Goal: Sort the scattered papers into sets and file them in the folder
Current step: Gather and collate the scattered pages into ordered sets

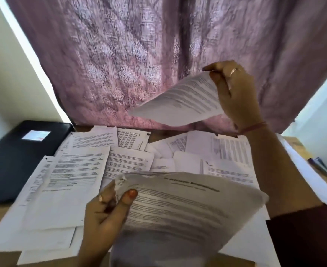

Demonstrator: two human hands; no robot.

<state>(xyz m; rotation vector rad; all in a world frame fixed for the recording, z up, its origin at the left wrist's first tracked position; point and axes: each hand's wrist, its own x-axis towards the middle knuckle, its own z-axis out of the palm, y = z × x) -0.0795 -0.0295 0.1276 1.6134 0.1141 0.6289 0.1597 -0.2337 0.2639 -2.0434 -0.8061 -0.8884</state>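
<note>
Left hand [103, 214] low at centre, grip pinched on the torn top-left corner of a printed sheaf [180, 211], thumb on top, pages fanning toward the right. Right hand [236, 93] raised well above the surface, grip closed on the upper edge of a single printed sheet [182, 99], sheet curling down to the left in front of the mauve curtain [139, 54]. Below, scattered papers [77, 170] overlapping across the surface. Black folder [20, 155] lying shut at far left, just beside the papers.
</note>
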